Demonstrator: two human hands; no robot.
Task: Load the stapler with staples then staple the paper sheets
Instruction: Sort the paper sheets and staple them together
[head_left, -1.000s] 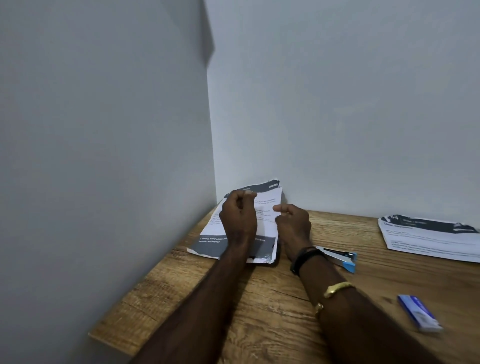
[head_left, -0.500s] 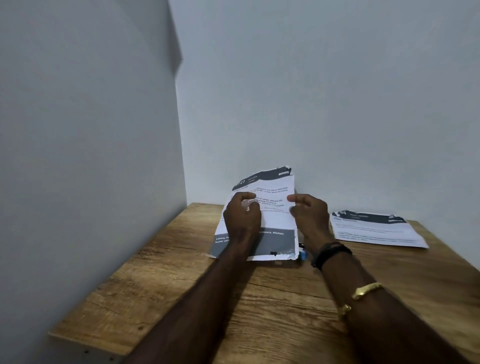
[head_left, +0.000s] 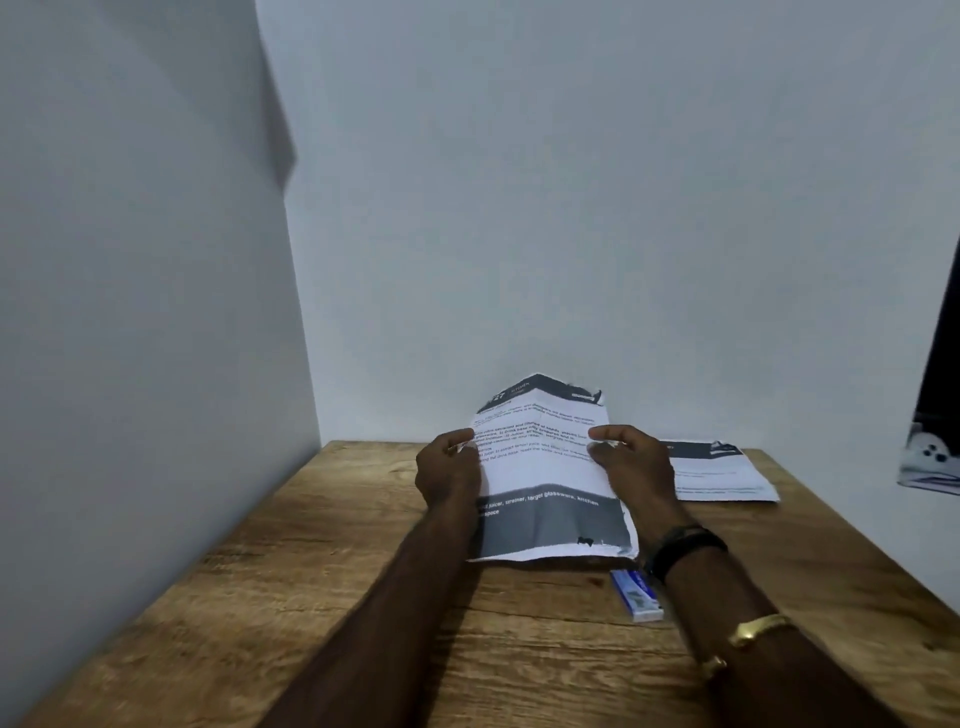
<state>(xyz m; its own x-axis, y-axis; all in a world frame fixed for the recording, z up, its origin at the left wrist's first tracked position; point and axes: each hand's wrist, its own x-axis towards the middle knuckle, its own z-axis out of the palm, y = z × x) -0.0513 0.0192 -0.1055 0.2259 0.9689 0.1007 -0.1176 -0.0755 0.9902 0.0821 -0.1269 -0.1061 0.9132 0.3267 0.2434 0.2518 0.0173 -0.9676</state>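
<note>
Plainly the job was only partway. On the wooden table (head_left: 260, 571) the paper sheets (head_left: 545, 467) stood on their lower edge near the back wall, gathered but, as far as I could see, not yet stapled. A second pile of printed pages (head_left: 727, 478) lay flat just to their right. The left hand (head_left: 449, 475) curled its fingers round the sheets' left edge, and the right hand (head_left: 631, 467) pinched the right edge between thumb and fingers. A small blue box (head_left: 636, 595), staples I guessed, lay beside the right wrist. No stapler showed, so I couldn't tell whether it was loaded.
</note>
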